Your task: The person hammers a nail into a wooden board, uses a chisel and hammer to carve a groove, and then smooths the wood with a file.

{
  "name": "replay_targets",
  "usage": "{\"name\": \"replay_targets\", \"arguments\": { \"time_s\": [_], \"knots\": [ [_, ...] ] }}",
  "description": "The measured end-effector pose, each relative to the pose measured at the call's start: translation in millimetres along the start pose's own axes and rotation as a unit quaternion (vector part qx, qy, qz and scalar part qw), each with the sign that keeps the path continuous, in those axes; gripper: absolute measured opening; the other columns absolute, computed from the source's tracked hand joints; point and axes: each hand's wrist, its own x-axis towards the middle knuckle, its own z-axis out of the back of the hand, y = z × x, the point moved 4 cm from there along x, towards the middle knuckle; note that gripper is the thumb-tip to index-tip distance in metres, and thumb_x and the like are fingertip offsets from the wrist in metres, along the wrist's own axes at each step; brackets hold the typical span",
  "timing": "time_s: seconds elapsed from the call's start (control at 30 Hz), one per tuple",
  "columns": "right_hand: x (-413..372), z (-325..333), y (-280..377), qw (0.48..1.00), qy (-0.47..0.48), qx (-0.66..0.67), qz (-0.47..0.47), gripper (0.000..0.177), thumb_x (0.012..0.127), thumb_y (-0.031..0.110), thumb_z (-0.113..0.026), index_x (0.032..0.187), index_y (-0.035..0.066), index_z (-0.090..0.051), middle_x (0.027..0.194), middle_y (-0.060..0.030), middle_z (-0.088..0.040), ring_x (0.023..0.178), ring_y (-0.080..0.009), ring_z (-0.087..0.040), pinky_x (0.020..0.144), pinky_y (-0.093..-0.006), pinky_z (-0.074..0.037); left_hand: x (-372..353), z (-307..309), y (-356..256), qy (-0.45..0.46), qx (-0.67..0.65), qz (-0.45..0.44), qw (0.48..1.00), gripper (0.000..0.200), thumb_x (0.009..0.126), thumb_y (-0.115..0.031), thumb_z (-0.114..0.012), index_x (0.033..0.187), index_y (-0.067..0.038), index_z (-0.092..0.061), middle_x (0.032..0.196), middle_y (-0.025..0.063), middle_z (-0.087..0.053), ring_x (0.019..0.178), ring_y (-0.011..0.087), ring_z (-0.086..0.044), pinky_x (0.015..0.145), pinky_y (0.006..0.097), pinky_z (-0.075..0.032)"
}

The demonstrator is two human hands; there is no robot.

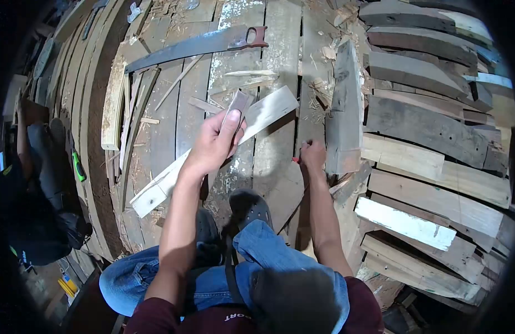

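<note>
My left hand [216, 139] is closed around a short, dark, flat-sided wooden piece [239, 101], the thumb pressed along its face. Beneath that hand a long pale board [274, 107] runs diagonally; whether the fingers also grip it is hidden. My right hand [313, 155] is closed low over the planks, left of a thick grey timber [345, 111]. A small red thing [295, 160] pokes out from its fingers, too little shown to name. Beyond both hands lies a handsaw [196, 47] with a reddish-brown handle.
Plank flooring [280, 50] carries wood shavings and thin offcuts [249, 73]. Stacked boards [430, 133] fill the right side. Long beams [96, 106] run along the left, with a green-handled tool [78, 166] on them. Another person's dark clothing [37, 222] shows at far left.
</note>
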Motion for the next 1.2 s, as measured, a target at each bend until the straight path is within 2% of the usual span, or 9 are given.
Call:
{"name": "replay_targets", "arguments": {
  "time_s": [0.2,0.23,0.33,0.47,0.6,0.67,0.8,0.97,1.2],
  "knots": [
    [-1,24,-3,0.98,-0.033,0.196,-0.019,0.032,0.085,0.034,-0.065,0.09,0.003,-0.072,0.082,-0.0152,-0.071,0.08,-0.0309,-0.069,0.071,-0.0385,-0.052,-1,2,1,0.003,0.009,-0.021,1.0,0.042,0.103,-0.042,-0.038,0.092,-0.006,-0.057,0.063,-0.0045,-0.047,0.048,0.0038,-0.041,0.043,0.02,-0.032],
    [10,9,-22,0.981,-0.058,0.185,-0.012,0.034,0.087,0.034,-0.064,0.09,0.001,-0.07,0.078,-0.0151,-0.07,0.076,-0.0237,-0.069,0.069,-0.0336,-0.052,0,2,1,0.002,0.002,-0.019,1.0,0.042,0.103,-0.042,-0.038,0.092,-0.006,-0.057,0.063,-0.0046,-0.047,0.048,0.0037,-0.041,0.043,0.0201,-0.032],
    [12,24,-41,0.953,-0.029,0.3,-0.013,0.034,0.09,0.031,-0.063,0.09,-0.002,-0.068,0.074,-0.0131,-0.068,0.07,-0.0177,-0.066,0.066,-0.0303,-0.05,-2,7,2,-0.016,-0.013,-0.007,1.0,0.041,0.102,-0.042,-0.039,0.093,-0.005,-0.057,0.063,-0.0048,-0.046,0.048,0.0038,-0.041,0.043,0.0201,-0.03],
    [-21,94,-27,0.899,-0.024,0.432,-0.063,0.039,0.097,0.031,-0.056,0.087,-0.004,-0.067,0.073,-0.0061,-0.066,0.067,-0.0114,-0.06,0.063,-0.0261,-0.048,-2,13,1,-0.02,-0.031,-0.007,0.999,0.042,0.102,-0.041,-0.04,0.089,-0.005,-0.058,0.062,-0.0043,-0.046,0.048,0.0038,-0.04,0.043,0.0203,-0.03],
    [-37,151,-46,0.87,-0.078,0.486,0.004,0.049,0.101,0.041,-0.044,0.104,-0.004,-0.063,0.091,-0.0129,-0.068,0.082,-0.0186,-0.066,0.069,-0.0284,-0.052,-1,13,-1,-0.031,-0.027,-0.015,0.999,0.043,0.103,-0.042,-0.039,0.09,-0.004,-0.058,0.063,-0.0038,-0.047,0.047,0.0036,-0.04,0.043,0.0203,-0.03],
    [-52,193,-59,0.836,-0.127,0.535,0.005,0.068,0.1,0.056,-0.029,0.124,-0.002,-0.055,0.11,-0.0162,-0.065,0.105,-0.0244,-0.063,0.083,-0.033,-0.05,0,13,0,-0.022,-0.015,-0.025,0.999,0.044,0.103,-0.043,-0.037,0.095,-0.004,-0.056,0.064,-0.0037,-0.045,0.046,0.0038,-0.038,0.043,0.0197,-0.028],
    [-81,264,-75,0.859,-0.226,0.45,0.096,0.086,0.094,0.068,-0.01,0.135,0.003,-0.048,0.131,-0.0176,-0.056,0.126,-0.028,-0.05,0.103,-0.0414,-0.037,1,16,3,-0.029,-0.009,-0.016,0.999,0.044,0.102,-0.043,-0.038,0.096,-0.003,-0.056,0.064,-0.0035,-0.044,0.046,0.0038,-0.037,0.042,0.0191,-0.028],
    [-115,312,-46,0.872,-0.404,0.177,0.21,0.089,0.093,0.069,-0.013,0.145,-0.001,-0.033,0.146,-0.0189,-0.04,0.137,-0.0321,-0.035,0.111,-0.0474,-0.027,2,11,7,-0.032,-0.013,0.006,0.999,0.045,0.102,-0.045,-0.038,0.095,-0.005,-0.056,0.063,-0.0038,-0.044,0.047,0.0045,-0.037,0.042,0.0199,-0.027],
    [-136,292,-53,0.863,-0.419,0.165,0.23,0.088,0.094,0.065,-0.01,0.148,-0.005,-0.018,0.154,-0.0245,-0.02,0.143,-0.0379,-0.018,0.117,-0.0499,-0.013,-5,6,-3,-0.053,0.022,-0.002,0.998,0.045,0.102,-0.045,-0.038,0.095,-0.005,-0.057,0.062,-0.005,-0.044,0.048,0.0038,-0.037,0.044,0.0197,-0.027]
  ]
}}
